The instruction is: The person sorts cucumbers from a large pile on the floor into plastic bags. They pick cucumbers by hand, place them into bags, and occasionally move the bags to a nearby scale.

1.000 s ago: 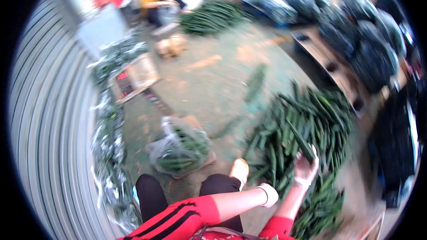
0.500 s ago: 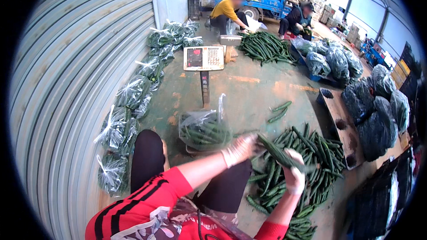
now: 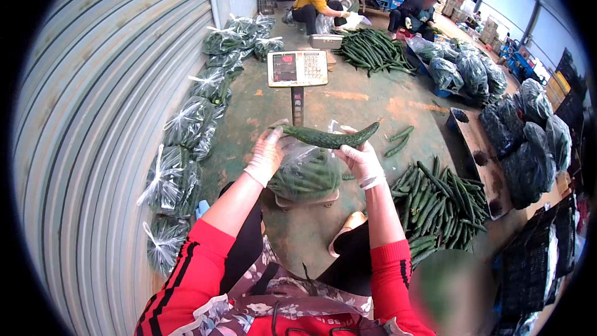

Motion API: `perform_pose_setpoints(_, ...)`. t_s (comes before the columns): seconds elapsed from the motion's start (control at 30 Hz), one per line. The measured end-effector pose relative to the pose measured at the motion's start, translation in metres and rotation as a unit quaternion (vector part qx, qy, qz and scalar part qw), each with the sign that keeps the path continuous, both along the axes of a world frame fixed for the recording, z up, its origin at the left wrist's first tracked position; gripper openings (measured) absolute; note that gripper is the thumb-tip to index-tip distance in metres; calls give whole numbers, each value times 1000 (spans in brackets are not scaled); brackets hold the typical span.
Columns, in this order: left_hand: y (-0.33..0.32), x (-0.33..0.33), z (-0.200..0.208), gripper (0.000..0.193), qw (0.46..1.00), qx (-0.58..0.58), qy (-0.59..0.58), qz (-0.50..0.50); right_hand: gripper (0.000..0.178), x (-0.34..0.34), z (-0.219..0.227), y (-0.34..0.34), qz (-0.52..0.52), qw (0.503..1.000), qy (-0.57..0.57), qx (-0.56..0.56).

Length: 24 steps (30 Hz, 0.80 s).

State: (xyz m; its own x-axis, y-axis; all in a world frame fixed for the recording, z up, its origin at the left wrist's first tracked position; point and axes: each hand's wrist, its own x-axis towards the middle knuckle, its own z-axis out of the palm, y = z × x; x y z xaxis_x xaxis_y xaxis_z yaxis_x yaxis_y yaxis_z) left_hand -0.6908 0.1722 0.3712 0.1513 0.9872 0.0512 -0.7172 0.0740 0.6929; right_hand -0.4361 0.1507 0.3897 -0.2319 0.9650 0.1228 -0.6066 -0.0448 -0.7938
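A long, slightly curved green cucumber (image 3: 326, 137) is held level between my two gloved hands, in front of the scale's post. Its left end is gripped by my left hand (image 3: 268, 150), and my right hand (image 3: 360, 154) grips it near its right end. Just below it, a clear plastic bag of cucumbers (image 3: 305, 177) rests on the platform (image 3: 306, 201) of an electronic scale. The scale's display head (image 3: 297, 68) stands on a post behind the bag. To the right of my right arm lies a heap of loose cucumbers (image 3: 438, 202) on the floor.
Tied bags of cucumbers (image 3: 180, 177) line the shutter wall (image 3: 118, 118) on the left. Two loose cucumbers (image 3: 399, 141) lie beyond my right hand. Dark bags (image 3: 528, 155) and black crates (image 3: 528, 267) stand at right. Two people crouch by a far cucumber heap (image 3: 373, 50).
Both hands have swung left from above the heap to over the bagged cucumbers, bringing the cucumber along. My left hand now grips its left end.
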Motion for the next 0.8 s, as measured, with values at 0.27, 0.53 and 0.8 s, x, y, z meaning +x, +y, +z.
perform_pose_setpoints(0.27, 46, -38, -83, 20, 882, 35, 411, 227, 38, -24, -39, 39, 81, 992, -70, -66)
perform_pose_setpoints(0.53, 48, -15, -33, 33, 578, 199, 748, 257, 19, -14, -44, 63, -67, 992, -74, -78)
perform_pose_setpoints(0.8, 45, -10, -42, 42, 799, 105, 556, 204, 35, -20, -54, 73, -112, 966, -4, -234)
